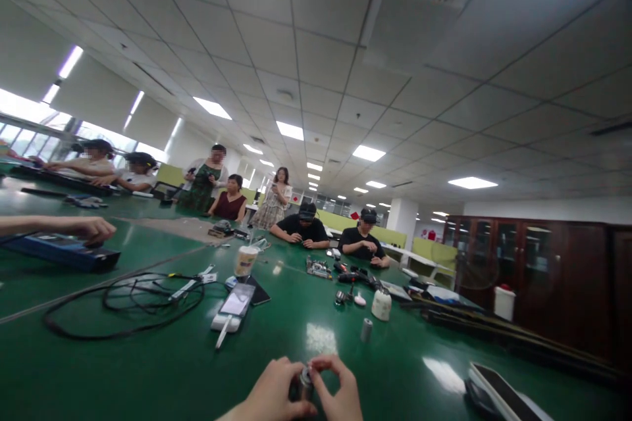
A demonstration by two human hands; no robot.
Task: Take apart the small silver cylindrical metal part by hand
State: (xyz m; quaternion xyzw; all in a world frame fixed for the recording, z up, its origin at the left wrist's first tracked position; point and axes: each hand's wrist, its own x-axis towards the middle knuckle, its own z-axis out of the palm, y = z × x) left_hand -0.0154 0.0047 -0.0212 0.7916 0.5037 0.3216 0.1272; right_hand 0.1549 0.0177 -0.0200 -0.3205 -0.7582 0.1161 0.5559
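At the bottom centre, a small metal cylinder (305,379) stands upright between my hands. My left hand (276,389) is closed around its side, thumb and fingers gripping it. With thumb and forefinger pinched at its top rim, my right hand (338,387) also touches the cylinder. The lower part of it is hidden by my fingers. A similar grey metal cylinder (366,330) stands on the green table (395,375), beyond my right hand and apart from it.
Ahead lie a cream container (381,306), a phone-like device (234,306) and a drink cup (245,261). Black cable (118,296) coils at left, near another person's hand (93,230) over a blue device (59,251). A white-edged device (503,391) sits right. Several people sit or stand beyond.
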